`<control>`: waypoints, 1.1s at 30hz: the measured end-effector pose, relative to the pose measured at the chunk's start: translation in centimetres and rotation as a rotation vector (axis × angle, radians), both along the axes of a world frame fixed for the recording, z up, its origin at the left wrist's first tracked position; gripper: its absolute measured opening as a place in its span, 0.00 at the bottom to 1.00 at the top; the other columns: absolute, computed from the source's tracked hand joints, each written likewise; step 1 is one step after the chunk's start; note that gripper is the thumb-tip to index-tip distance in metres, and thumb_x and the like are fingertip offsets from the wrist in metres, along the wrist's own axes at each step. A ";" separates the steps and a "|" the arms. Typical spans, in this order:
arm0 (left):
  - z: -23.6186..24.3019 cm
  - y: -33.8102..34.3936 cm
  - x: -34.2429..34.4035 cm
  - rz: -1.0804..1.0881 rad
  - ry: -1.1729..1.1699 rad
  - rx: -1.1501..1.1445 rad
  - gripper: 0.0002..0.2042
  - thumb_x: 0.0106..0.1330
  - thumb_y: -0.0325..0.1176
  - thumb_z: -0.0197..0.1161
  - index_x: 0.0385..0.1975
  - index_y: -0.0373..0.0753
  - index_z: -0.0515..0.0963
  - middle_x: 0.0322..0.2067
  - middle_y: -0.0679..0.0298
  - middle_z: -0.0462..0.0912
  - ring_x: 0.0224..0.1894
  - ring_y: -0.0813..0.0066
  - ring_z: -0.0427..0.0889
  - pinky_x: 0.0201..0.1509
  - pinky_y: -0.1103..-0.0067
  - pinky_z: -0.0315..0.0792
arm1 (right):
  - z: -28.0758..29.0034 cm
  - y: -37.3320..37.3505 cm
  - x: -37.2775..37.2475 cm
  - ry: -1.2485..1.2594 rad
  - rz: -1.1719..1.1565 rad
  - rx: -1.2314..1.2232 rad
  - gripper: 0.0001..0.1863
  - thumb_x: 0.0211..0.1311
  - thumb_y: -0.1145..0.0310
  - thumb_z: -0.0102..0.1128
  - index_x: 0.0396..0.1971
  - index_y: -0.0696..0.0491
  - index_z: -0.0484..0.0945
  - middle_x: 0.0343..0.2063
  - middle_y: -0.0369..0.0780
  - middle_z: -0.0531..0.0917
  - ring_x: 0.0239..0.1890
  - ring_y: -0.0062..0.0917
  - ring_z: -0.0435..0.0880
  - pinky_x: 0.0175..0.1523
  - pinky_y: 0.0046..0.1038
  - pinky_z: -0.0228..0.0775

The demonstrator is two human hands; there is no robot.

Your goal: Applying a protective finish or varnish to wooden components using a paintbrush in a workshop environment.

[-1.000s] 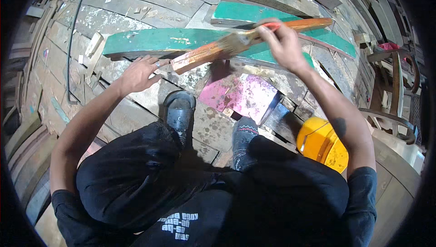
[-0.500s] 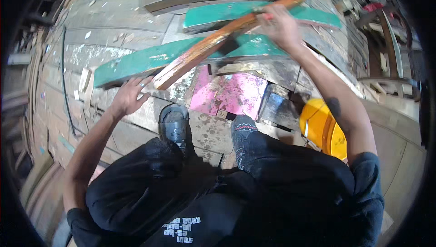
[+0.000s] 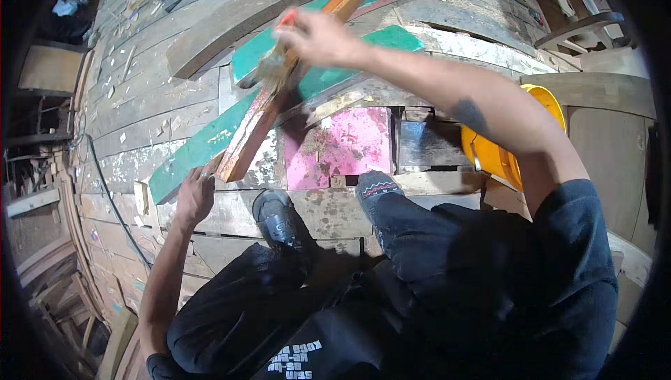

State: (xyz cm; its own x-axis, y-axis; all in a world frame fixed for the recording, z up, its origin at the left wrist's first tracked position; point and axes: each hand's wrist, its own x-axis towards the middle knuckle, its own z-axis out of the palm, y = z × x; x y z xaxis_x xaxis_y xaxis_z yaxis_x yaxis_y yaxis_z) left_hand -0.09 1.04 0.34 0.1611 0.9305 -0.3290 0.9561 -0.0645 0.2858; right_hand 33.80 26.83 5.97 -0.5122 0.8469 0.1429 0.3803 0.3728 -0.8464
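My right hand (image 3: 318,41), slightly blurred, grips a red-handled paintbrush (image 3: 276,69) with its bristles on a long reddish-brown wooden piece (image 3: 244,139). That piece lies diagonally across two green-painted boards (image 3: 185,167), its near end pale and glossy in places. At that near end, my left hand (image 3: 198,195) has its fingers curled against the wood, holding it. A pink, stained board (image 3: 339,149) lies just right of the piece, in front of my feet.
A yellow bucket (image 3: 482,146) stands by my right arm. Behind the green boards lies a grey timber (image 3: 196,52). A black cable (image 3: 112,191) runs along the left, beside stacked lumber. Curved wooden parts (image 3: 580,31) are at the upper right, over a plank floor.
The wooden piece has swung to a steeper diagonal. My right hand and brush have moved left, and my left hand has moved lower with the piece's near end. The view has shifted.
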 end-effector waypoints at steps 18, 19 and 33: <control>1.9 0.5 2.4 -0.002 -0.103 0.095 0.28 0.65 0.37 0.67 0.63 0.34 0.68 0.49 0.48 0.77 0.51 0.52 0.80 0.55 0.66 0.76 | -3.0 10.7 9.4 -0.527 0.031 0.772 0.09 0.59 0.65 0.59 0.38 0.50 0.80 0.32 0.42 0.84 0.39 0.37 0.84 0.47 0.39 0.73; 2.1 0.4 2.3 -0.023 -0.034 0.096 0.30 0.62 0.36 0.70 0.63 0.35 0.68 0.50 0.48 0.77 0.50 0.52 0.80 0.55 0.66 0.76 | -2.5 9.2 7.9 -0.466 0.091 0.841 0.09 0.56 0.66 0.59 0.37 0.49 0.79 0.30 0.41 0.83 0.37 0.37 0.83 0.48 0.39 0.71; 1.2 0.5 2.3 -0.153 -0.101 0.233 0.29 0.64 0.36 0.66 0.64 0.35 0.65 0.44 0.50 0.79 0.47 0.49 0.78 0.52 0.61 0.72 | 2.4 0.3 1.3 -0.037 0.306 0.043 0.15 0.69 0.56 0.57 0.43 0.53 0.80 0.34 0.43 0.85 0.40 0.35 0.85 0.47 0.34 0.74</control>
